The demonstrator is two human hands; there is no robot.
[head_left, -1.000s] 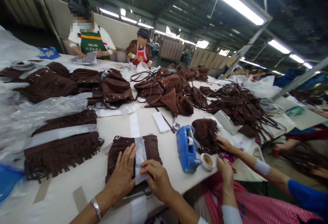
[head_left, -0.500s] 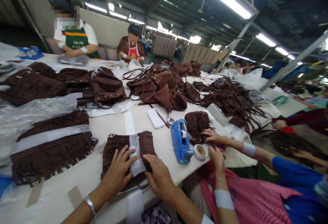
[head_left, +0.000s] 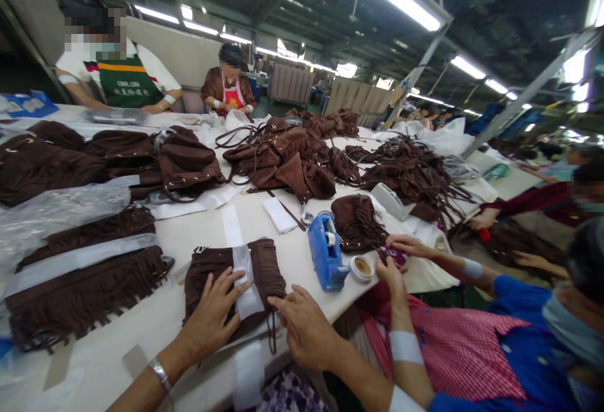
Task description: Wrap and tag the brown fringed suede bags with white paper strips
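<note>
A dark brown fringed bag point(head_left: 268, 267) lies folded flat before me, with a whitish translucent strip point(head_left: 249, 299) wrapped around its middle. My left hand point(head_left: 214, 305) rests on the bag and strip, fingers spread. At the bag's right front corner is my right hand point(head_left: 306, 327), index finger stretched out to touch the bag's edge, nothing visibly held. A thin dark cord loop point(head_left: 272, 336) hangs from the bag's front edge beside that hand. Another strip point(head_left: 248, 371) drapes over the table edge below the bag.
A blue tape dispenser point(head_left: 325, 255) and a round tub point(head_left: 362, 267) stand to the right. There a co-worker's hands point(head_left: 394, 264) work near a small fringed bag point(head_left: 353, 223). Wrapped brown fringe point(head_left: 89, 273) lies left; brown bags point(head_left: 287, 160) are heaped behind.
My right hand has shifted off the strip to the bag's right front corner. The cord loop now hangs lower. My left hand stays on the bag; the view has turned slightly.
</note>
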